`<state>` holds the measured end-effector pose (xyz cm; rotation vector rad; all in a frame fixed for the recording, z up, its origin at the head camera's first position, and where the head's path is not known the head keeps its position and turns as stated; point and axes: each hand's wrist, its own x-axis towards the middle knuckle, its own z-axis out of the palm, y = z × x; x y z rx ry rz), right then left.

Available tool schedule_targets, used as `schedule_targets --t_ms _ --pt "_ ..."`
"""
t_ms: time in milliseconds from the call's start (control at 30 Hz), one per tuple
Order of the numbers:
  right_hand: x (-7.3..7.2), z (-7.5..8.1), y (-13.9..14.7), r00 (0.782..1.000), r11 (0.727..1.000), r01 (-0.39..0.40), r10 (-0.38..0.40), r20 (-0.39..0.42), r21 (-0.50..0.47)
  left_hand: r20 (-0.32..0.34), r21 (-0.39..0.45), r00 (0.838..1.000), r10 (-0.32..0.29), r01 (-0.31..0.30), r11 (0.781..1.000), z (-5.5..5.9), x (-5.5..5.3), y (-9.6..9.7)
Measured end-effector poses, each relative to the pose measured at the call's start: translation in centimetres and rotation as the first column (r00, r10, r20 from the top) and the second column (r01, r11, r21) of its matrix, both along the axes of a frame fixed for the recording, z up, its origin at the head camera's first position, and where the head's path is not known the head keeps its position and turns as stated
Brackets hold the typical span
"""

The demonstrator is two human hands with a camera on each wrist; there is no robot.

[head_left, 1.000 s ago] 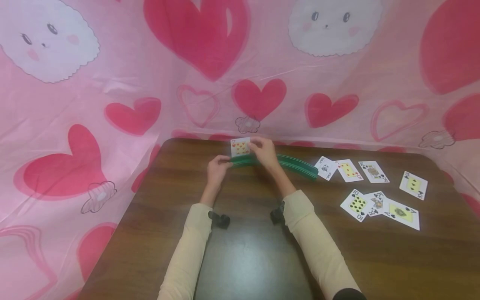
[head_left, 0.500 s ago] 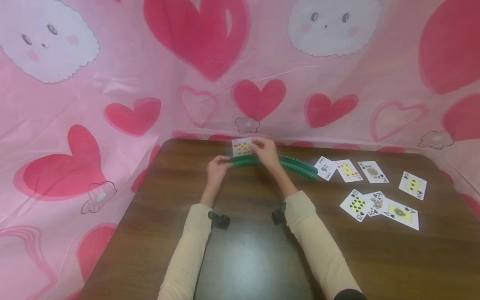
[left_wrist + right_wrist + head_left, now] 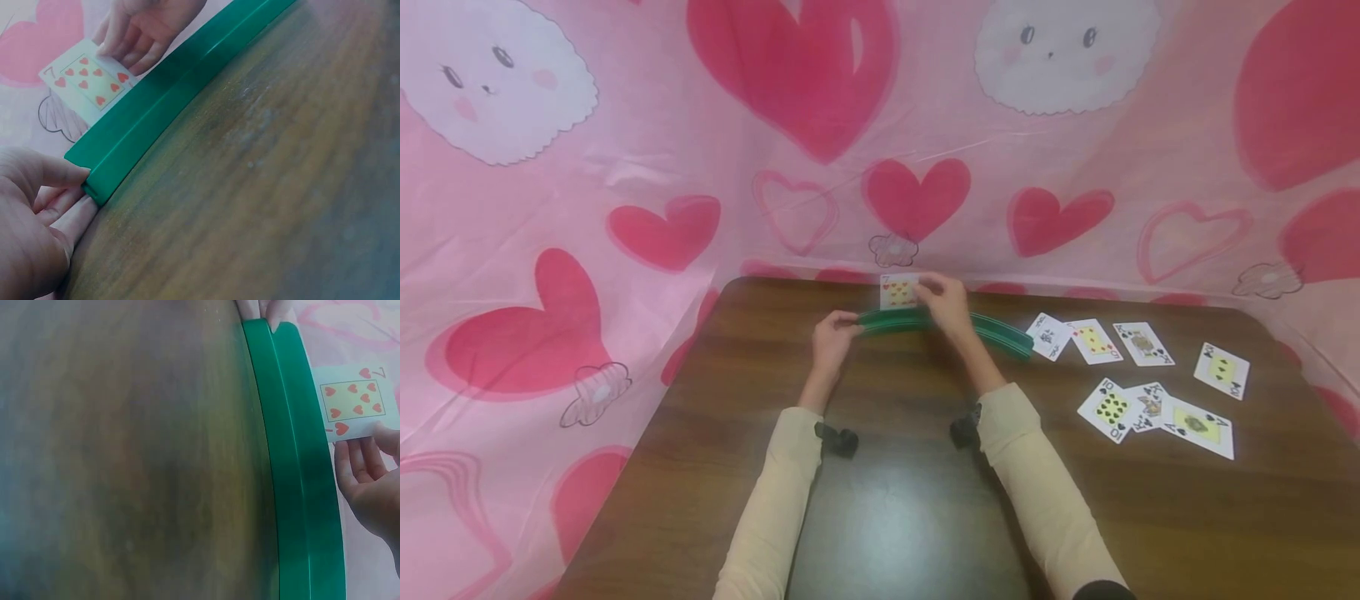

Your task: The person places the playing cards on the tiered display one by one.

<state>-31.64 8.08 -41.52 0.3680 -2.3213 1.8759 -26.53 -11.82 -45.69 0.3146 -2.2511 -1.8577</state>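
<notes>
A curved green playing card holder (image 3: 895, 321) lies across the far part of the table. My left hand (image 3: 832, 343) pinches its left end between thumb and fingers, seen closely in the left wrist view. A seven of hearts (image 3: 897, 292) stands upright at the holder, its lower edge hidden behind the green front in the left wrist view. My right hand (image 3: 947, 307) pinches that card by its right edge, thumb on the face, as the right wrist view shows. Whether the card sits fully in the slot, I cannot tell.
Right of the holder lie face-up cards: a joker (image 3: 1050, 337) near its right end, a red diamond card (image 3: 1094, 342), a face card (image 3: 1142, 344) and a spade card (image 3: 1222, 371). Closer lie a ten of spades (image 3: 1109, 410) and an ace of spades (image 3: 1199, 425), overlapping another face card.
My right hand has slid a little to the right along the holder, taking the seven of hearts with it. My left hand stays at the holder's left end.
</notes>
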Motion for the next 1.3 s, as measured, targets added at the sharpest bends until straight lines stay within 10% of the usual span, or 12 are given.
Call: schedule_targets --t_ms 867,1300 --pt "2.7 3.6 7.3 0.995 0.991 0.097 -0.097 0.003 -0.094 0.0 -0.004 1.0 -0.014 0.014 1.0 0.3 0.3 -0.2" --pt "0.7 0.2 16.3 0.966 0.965 0.254 -0.249 0.074 -0.06 -0.005 -0.002 1.0 -0.016 0.016 1.0 -0.2 0.0 -1.0"
